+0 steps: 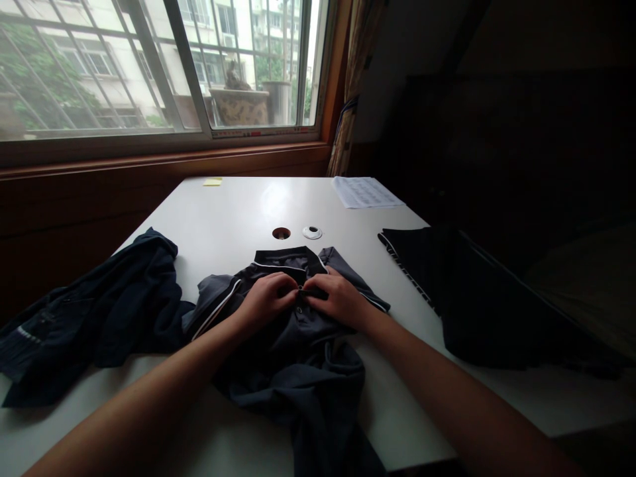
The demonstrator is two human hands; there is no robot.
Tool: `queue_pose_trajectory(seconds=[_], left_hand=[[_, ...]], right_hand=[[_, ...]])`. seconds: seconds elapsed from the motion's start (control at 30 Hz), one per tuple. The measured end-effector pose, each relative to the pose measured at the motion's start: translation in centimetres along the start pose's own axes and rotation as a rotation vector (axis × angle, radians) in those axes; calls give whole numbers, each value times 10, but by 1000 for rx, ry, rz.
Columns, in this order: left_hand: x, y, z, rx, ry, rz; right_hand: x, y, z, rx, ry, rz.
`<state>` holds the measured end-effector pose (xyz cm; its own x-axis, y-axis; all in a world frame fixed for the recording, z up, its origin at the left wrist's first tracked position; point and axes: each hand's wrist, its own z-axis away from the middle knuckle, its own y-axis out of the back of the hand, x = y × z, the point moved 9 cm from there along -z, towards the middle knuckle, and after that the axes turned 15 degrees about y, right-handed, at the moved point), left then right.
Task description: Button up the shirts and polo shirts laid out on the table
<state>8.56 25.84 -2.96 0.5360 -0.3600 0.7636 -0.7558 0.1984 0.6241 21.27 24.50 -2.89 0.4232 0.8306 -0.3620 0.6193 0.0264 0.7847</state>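
Note:
A dark polo shirt (283, 338) with white piping lies rumpled on the white table, its collar (283, 256) toward the window and its lower part hanging over the near edge. My left hand (268, 297) pinches the left side of the front placket just below the collar. Opposite it, my right hand (335, 296) grips the placket's other side, fingertips almost meeting the left ones. A small button (299, 309) shows just below the fingertips. Whether another button sits between the fingers is too small to tell.
Dark blue clothing (124, 305) lies crumpled at the left of the white table (233, 212). More dark fabric (477, 305) spreads along the right side. Farther back are a cable hole (281, 233), its round white cover (312, 232), printed paper (368, 192) and a yellow sticky note (212, 181).

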Motion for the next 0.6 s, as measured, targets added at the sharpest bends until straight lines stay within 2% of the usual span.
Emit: queue_pose_trajectory(seconds=[0.6], left_hand=[[1, 1, 1, 31, -46, -16]], right_hand=[[-4, 4, -1, 25, 3, 81]])
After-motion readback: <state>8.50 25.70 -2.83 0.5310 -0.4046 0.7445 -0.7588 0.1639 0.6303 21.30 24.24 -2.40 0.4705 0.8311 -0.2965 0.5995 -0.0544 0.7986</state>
